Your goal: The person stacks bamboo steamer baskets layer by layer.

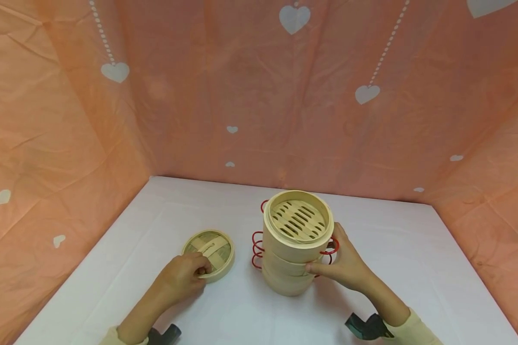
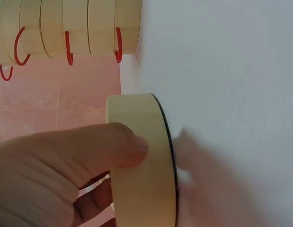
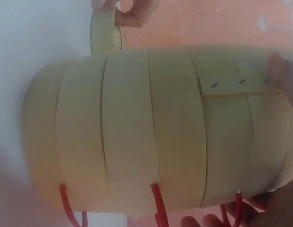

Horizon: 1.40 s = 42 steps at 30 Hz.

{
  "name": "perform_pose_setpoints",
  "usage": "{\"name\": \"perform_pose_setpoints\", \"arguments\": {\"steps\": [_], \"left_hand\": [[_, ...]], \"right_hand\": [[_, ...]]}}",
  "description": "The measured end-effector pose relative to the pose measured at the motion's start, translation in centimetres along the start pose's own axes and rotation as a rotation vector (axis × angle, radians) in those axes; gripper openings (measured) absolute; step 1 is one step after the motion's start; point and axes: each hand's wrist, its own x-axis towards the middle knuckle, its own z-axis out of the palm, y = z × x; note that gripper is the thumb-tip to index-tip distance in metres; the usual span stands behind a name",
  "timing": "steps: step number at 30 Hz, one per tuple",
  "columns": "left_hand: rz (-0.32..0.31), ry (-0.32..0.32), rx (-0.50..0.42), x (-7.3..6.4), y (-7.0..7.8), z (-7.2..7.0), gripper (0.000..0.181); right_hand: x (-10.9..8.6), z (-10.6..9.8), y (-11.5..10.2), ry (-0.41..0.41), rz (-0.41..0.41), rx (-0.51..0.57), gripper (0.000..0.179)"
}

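Observation:
A tall stack of round bamboo steamer baskets [image 1: 287, 258] stands on the table, its slatted top tier uncovered. My right hand [image 1: 347, 263] grips the stack's right side, thumb in front and fingers around behind. In the right wrist view the thumb [image 3: 283, 78] lies on an upper tier, and some fingers [image 3: 260, 208] show near the red loops. Left of the stack is the round bamboo lid [image 1: 220, 261], with a woven top and a strip handle. My left hand [image 1: 183, 275] pinches its near rim; the left wrist view shows the thumb [image 2: 129, 149] pressed on the lid's side [image 2: 146, 189].
Red loop handles [image 1: 256, 247] stick out from both sides of the stack. A white cloth covers the table [image 1: 190, 201]. Orange fabric [image 1: 259, 96] with pale hearts hangs behind and at both sides. Dark wrist devices [image 1: 367, 328] sit near the sleeves.

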Motion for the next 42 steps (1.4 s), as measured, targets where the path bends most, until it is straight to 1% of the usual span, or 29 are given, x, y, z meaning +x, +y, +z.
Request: {"name": "perform_pose_setpoints", "arguments": {"steps": [3,6,8,11,14,16,20,24,28,31,35,42], "left_hand": [[0.013,0.016,-0.005,0.2,0.0,0.1,0.03],[0.046,0.055,-0.004,0.4,0.1,0.1,0.031],[0.078,0.113,0.006,0.6,0.2,0.0,0.031],[0.127,0.236,0.037,1.2,0.2,-0.3,0.031],[0.164,0.363,0.041,2.0,0.2,-0.9,0.03],[0.182,0.434,0.027,2.6,0.3,-1.6,0.03],[0.196,0.518,-0.028,3.7,1.0,-3.4,0.025],[0.216,0.56,-0.09,4.8,2.4,-5.2,0.02],[0.278,0.594,-0.138,5.9,4.2,-6.7,0.019],[0.343,0.611,-0.153,6.6,5.7,-7.2,0.02],[0.422,0.612,-0.158,7.3,7.6,-7.8,0.021],[0.502,0.586,-0.122,8.0,10.1,-8.4,0.02]], "right_hand": [[-0.1,-0.1,0.1,0.002,0.005,-0.001,0.097],[-0.3,-0.1,0.2,0.005,0.013,0.0,0.097],[-0.3,-0.1,0.2,0.008,0.014,0.001,0.096],[-0.4,-0.1,0.2,0.011,0.007,0.002,0.095],[-0.3,-0.1,0.3,0.014,-0.006,0.001,0.095],[-0.3,0.0,0.3,0.015,-0.014,-0.001,0.095],[-0.2,0.0,0.2,0.011,-0.029,0.0,0.095],[-0.1,0.0,0.1,0.005,-0.039,0.011,0.095],[-0.2,0.0,0.1,0.003,-0.033,0.02,0.095],[-0.4,0.0,0.1,0.006,-0.027,0.022,0.095],[-0.6,0.2,0.1,0.012,-0.027,0.027,0.096],[-0.2,0.4,0.0,-0.004,-0.043,0.033,0.093]]}}
